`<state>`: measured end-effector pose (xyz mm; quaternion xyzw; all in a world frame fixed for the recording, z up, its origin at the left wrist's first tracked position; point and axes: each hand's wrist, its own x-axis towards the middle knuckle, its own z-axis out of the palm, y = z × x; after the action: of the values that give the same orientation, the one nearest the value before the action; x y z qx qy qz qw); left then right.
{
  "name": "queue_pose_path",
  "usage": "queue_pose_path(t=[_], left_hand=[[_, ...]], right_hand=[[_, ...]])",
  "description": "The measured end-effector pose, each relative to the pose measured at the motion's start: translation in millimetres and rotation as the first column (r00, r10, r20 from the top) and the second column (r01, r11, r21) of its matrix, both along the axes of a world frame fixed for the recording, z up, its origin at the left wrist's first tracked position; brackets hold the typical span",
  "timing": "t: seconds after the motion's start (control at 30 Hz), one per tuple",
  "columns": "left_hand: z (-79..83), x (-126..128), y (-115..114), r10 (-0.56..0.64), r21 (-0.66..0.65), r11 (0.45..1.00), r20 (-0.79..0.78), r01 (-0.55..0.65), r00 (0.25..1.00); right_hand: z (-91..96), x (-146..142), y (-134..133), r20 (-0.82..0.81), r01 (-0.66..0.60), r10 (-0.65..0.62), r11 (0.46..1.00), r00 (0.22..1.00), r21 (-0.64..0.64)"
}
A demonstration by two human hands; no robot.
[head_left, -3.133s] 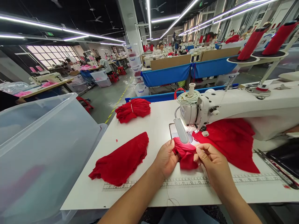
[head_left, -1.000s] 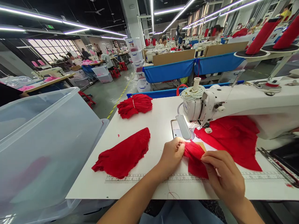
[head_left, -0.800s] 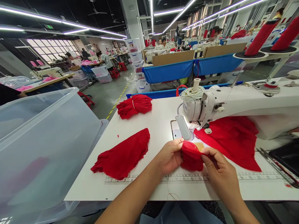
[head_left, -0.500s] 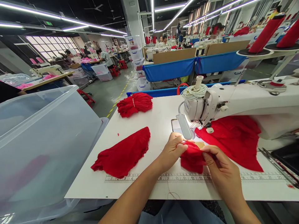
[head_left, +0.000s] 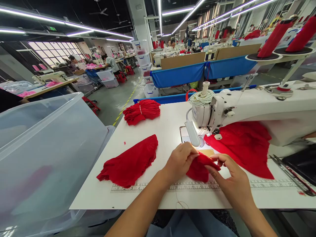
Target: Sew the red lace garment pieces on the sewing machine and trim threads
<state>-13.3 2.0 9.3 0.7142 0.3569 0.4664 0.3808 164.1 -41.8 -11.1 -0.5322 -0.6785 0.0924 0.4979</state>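
Note:
Between my two hands, a small piece of red fabric (head_left: pixel 198 169) is held up just in front of the sewing machine (head_left: pixel 237 108). My left hand (head_left: pixel 181 161) pinches its upper left edge. At its right end, my right hand (head_left: pixel 228 174) has thumb and fingers closed on the cloth. A larger red fabric piece (head_left: pixel 244 144) lies under the machine's arm, its left tip near the needle area. Another red fabric piece (head_left: pixel 130 161) lies flat on the left of the white table (head_left: pixel 91 194). Farther back sits a tied bundle of red fabric (head_left: pixel 142 111).
A big clear plastic bin (head_left: pixel 61 141) stands against the table's left side. Tweezers (head_left: pixel 291 174) and a black tray (head_left: pixel 301 164) are at the right. Red thread cones (head_left: pixel 275 39) stand above the machine. A printed ruler (head_left: pixel 192 187) runs along the front edge. Co-workers sit at machines farther off.
My right hand has shifted its grip along the fabric's right edge, with thumb and finger now more visible. The held cloth has turned and its right end is folded over. The view has moved slightly.

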Motion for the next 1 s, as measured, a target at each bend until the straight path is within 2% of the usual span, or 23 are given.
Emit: queue_pose_path(t=[0.1, 0.2, 0.27, 0.4, 0.53, 0.6, 0.67, 0.73, 0.77, 0.83, 0.87, 0.93, 1.0], left_hand=[[-1.7, -1, 1, 0.058, 0.106, 0.993, -0.070, -0.050, 0.996], [-1.9, -3, 4, 0.084, 0.158, 0.986, -0.161, -0.058, 0.983], [-2.9, -5, 5, 0.089, 0.163, 0.985, -0.185, -0.058, 0.979], [-8.1, -9, 5, 0.152, 0.260, 0.961, -0.213, -0.094, 0.965], [-13.8, -7, 6, 0.223, 0.469, 0.872, -0.126, -0.140, 0.967], [-15.6, -5, 6, 0.207, 0.482, 0.861, -0.039, -0.163, 0.978], [-16.1, -4, 6, 0.140, 0.334, 0.933, 0.008, -0.135, 0.990], [-15.0, -2, 7, 0.038, 0.049, 0.998, 0.057, -0.041, 0.998], [-13.8, -2, 7, -0.009, -0.100, 0.995, 0.091, 0.018, 0.996], [-10.3, -1, 8, -0.063, -0.314, 0.943, 0.159, 0.111, 0.985], [-8.3, -1, 8, -0.074, -0.367, 0.920, 0.180, 0.137, 0.981], [-4.6, -2, 9, -0.090, -0.415, 0.895, 0.195, 0.165, 0.977], [-2.5, -3, 9, -0.110, -0.444, 0.874, 0.213, 0.196, 0.971]], right_hand=[[-1.1, 3, -1, 0.014, 0.021, -0.022, 0.999, 1.000, 0.024], [0.4, 0, -3, 0.006, 0.076, -0.078, 0.986, 0.997, 0.150], [1.6, -3, -3, 0.017, 0.063, -0.069, 0.968, 0.997, 0.243], [-0.3, -5, -2, 0.074, 0.059, -0.088, 0.942, 0.993, 0.331], [-6.0, -3, -2, 0.125, 0.079, -0.135, 0.923, 0.983, 0.375], [-6.6, -2, -1, 0.107, 0.068, -0.114, 0.930, 0.988, 0.361], [-5.1, -2, 0, 0.069, 0.030, -0.054, 0.950, 0.996, 0.312], [-3.0, -2, 1, 0.037, -0.014, 0.004, 0.960, 0.999, 0.280], [-2.4, -3, 1, 0.020, -0.020, 0.015, 0.961, 1.000, 0.276], [-3.0, -5, 1, -0.031, -0.004, 0.012, 0.972, 0.999, 0.235], [-4.2, -6, 1, -0.076, 0.004, 0.009, 0.984, 0.997, 0.176], [-7.4, -8, 0, -0.209, -0.008, 0.003, 1.000, 0.978, -0.023], [-9.9, -10, 0, -0.373, -0.075, -0.009, 0.975, 0.928, -0.211]])
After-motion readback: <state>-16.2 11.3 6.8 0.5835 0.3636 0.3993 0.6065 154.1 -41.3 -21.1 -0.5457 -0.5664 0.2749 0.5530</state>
